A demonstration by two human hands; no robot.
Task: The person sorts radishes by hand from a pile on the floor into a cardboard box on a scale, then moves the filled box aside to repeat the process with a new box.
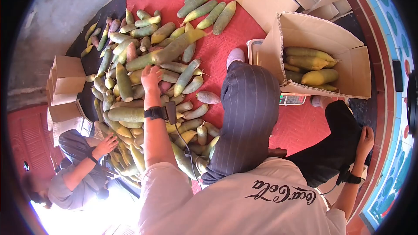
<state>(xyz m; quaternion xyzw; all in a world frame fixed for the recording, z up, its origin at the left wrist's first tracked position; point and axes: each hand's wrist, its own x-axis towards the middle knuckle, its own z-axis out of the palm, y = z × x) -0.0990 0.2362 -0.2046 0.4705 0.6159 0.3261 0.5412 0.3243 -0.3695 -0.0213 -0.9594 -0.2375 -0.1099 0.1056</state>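
My left hand is at the pile of green radishes, its fingers curled at the lower side of a long green radish. That radish looks larger than its neighbours and its pointed end is blurred. A dark wrist strap with a small device and cable sits on my left forearm. On the far right, my right hand rests on my bent black-trousered leg, fingers lying against the cloth with nothing visible in them. Beside that leg, an open cardboard box holds several green radishes.
The box stands on a scale with a lit display. Red matting covers the floor. Other cardboard boxes stand at the top and left. Another person's hand is at the pile's lower left.
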